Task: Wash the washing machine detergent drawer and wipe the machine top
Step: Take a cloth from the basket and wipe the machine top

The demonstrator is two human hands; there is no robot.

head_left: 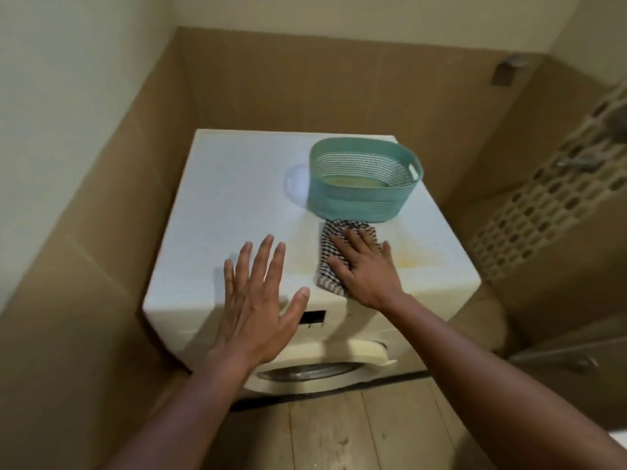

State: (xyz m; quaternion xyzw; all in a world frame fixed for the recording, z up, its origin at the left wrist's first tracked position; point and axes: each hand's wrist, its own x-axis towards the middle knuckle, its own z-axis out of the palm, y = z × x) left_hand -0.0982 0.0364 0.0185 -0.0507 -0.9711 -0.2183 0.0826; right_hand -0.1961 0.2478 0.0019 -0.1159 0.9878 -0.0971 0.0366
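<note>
A white washing machine stands in a brown-tiled corner, its flat top facing me. My right hand lies flat with straight fingers on a black-and-white checked cloth, pressing it onto the top near the front right. My left hand hovers with fingers spread over the machine's front left edge and holds nothing. A yellowish stain marks the top to the right of the cloth. The detergent drawer cannot be made out; my left hand covers part of the front panel.
A teal slotted plastic basket stands on the machine's back right, just behind the cloth. Brown tiled walls close in left, back and right. A patterned tile strip runs on the right wall. Wooden floorboards lie below.
</note>
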